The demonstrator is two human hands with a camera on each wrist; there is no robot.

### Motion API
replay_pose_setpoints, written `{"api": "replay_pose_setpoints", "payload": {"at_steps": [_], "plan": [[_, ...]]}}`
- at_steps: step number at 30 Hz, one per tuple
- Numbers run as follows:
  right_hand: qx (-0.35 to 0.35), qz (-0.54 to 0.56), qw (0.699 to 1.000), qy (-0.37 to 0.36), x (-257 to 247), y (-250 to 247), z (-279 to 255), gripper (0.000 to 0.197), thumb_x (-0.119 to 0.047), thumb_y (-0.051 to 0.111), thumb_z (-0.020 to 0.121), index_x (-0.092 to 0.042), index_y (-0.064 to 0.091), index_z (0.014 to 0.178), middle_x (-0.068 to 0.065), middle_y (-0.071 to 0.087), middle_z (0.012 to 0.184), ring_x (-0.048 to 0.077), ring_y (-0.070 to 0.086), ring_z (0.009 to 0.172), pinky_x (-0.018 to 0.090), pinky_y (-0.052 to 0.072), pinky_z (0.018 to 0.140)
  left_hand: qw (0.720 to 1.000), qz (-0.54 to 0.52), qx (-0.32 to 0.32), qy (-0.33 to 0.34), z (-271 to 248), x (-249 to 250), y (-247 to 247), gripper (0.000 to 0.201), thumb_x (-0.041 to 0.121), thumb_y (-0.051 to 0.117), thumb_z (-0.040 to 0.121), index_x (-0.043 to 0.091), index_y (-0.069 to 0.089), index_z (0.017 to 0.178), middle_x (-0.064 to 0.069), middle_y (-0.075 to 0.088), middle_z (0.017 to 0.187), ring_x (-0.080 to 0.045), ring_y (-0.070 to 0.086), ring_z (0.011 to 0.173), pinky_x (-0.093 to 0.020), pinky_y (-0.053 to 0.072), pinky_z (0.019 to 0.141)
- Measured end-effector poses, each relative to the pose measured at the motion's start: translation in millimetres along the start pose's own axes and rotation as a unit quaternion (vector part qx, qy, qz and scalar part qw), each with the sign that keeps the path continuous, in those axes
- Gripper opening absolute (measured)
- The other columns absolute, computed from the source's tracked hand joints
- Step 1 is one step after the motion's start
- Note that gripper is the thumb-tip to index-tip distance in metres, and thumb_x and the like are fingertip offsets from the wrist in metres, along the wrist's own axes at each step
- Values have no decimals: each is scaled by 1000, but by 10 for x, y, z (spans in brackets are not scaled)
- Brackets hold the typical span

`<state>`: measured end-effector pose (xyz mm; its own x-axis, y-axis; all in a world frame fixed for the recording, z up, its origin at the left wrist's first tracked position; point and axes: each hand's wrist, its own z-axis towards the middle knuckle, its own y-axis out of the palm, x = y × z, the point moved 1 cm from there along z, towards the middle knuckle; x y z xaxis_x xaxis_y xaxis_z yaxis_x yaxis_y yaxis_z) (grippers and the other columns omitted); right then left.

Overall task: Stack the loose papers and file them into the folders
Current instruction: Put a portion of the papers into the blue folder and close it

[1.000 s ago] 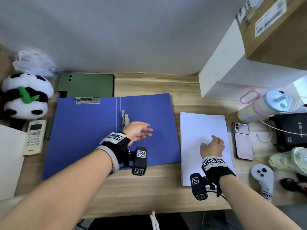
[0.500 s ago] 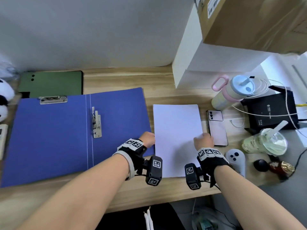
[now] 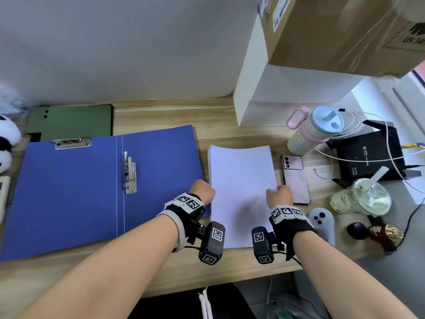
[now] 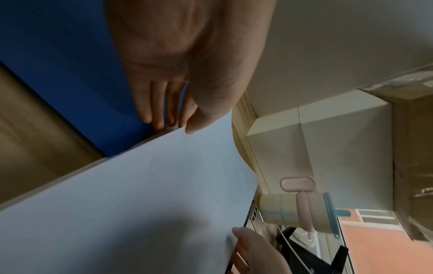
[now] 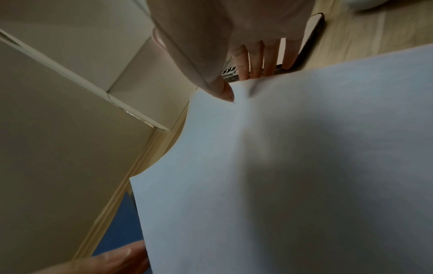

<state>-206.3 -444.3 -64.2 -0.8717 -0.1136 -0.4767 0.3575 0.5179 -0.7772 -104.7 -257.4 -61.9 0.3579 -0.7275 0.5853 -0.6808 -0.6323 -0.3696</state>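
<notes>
A stack of white papers (image 3: 241, 178) lies flat on the wooden desk (image 3: 230, 132), just right of an open blue folder (image 3: 69, 192) with a metal spine clip (image 3: 130, 173). A closed green folder (image 3: 69, 120) sits behind it. My left hand (image 3: 203, 191) is at the stack's left edge; in the left wrist view the left hand (image 4: 178, 126) has its thumb on top and its fingers (image 4: 159, 118) tucked under. My right hand (image 3: 279, 195) pinches the right edge, thumb on the sheet and fingers (image 5: 257, 61) beneath, in the right wrist view (image 5: 239, 81).
A phone (image 3: 295, 180) lies right beside the papers. Further right stand a pink-handled bottle (image 3: 312, 132), a black router (image 3: 368, 155) with cables, a drink cup (image 3: 365, 199) and a white controller (image 3: 320, 224). A white box (image 3: 287, 93) stands behind, a panda plush (image 3: 7, 143) far left.
My left hand left the blue folder and moved right to the stack's left edge. My right hand slid from the top of the sheet to its right edge. The view turned right.
</notes>
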Motion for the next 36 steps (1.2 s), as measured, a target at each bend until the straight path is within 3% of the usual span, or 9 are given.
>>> {"api": "replay_pose_setpoints", "payload": {"at_steps": [4,7,11,16,19,20,23,28,36], "plan": [[-22,-41,999,7,54,71,51,39,-7,51,81,-14,25,53,6,33,59,28,36,73,28,31,64,999,21,30,21,-102,41,8,42,-8,40,76,15,16,52,0,15,55,-15,14,56,-23,10,50],[-33,-53,998,12,93,89,87,37,-8,51,83,-12,28,55,8,37,65,28,37,75,29,32,66,999,-44,22,2,-50,37,30,36,-2,48,78,18,34,51,-4,39,60,-21,36,61,-26,34,56],[-48,-53,997,24,78,75,74,7,-9,52,85,-3,55,84,15,50,89,34,50,88,34,43,79,984,-162,-65,-22,-113,92,33,19,-4,49,89,13,52,97,-7,59,83,-22,58,69,-43,53,84],[-64,-66,995,30,95,40,75,42,-11,51,87,3,49,127,17,52,133,35,47,125,37,40,99,977,-173,-115,-38,-153,49,63,40,-9,37,93,8,52,125,-8,62,82,-20,55,63,-37,52,81],[-73,-68,994,31,90,26,76,9,-11,49,86,-9,52,77,8,52,81,33,49,94,34,38,80,978,-176,-105,-27,-142,26,52,43,-12,36,91,3,51,129,-12,60,92,-27,60,71,-38,58,75],[-77,-73,994,34,94,40,89,23,-10,48,86,-12,40,65,4,40,69,29,43,86,32,34,74,980,-176,-94,-23,-138,22,47,44,-12,37,89,4,50,129,-12,59,94,-30,60,78,-41,58,79],[-75,-91,993,24,87,32,87,29,-9,47,85,-12,32,61,2,32,65,25,37,81,29,29,70,988,-141,-68,-17,-84,-16,45,41,-7,46,83,7,49,121,-13,61,103,-34,63,97,-51,54,88],[-78,-104,991,17,103,46,111,16,-9,47,85,-9,41,70,8,44,81,27,41,82,27,31,71,991,-120,-59,-17,-3,-109,99,21,-5,45,82,9,56,93,-13,60,89,-27,57,83,-48,53,87],[-65,-122,990,5,102,65,108,39,-7,47,84,-16,22,55,1,25,59,25,33,78,27,17,48,999,-28,-16,21,-68,-69,109,21,-5,43,80,9,47,65,-2,40,58,-19,36,54,-23,34,54]]}}
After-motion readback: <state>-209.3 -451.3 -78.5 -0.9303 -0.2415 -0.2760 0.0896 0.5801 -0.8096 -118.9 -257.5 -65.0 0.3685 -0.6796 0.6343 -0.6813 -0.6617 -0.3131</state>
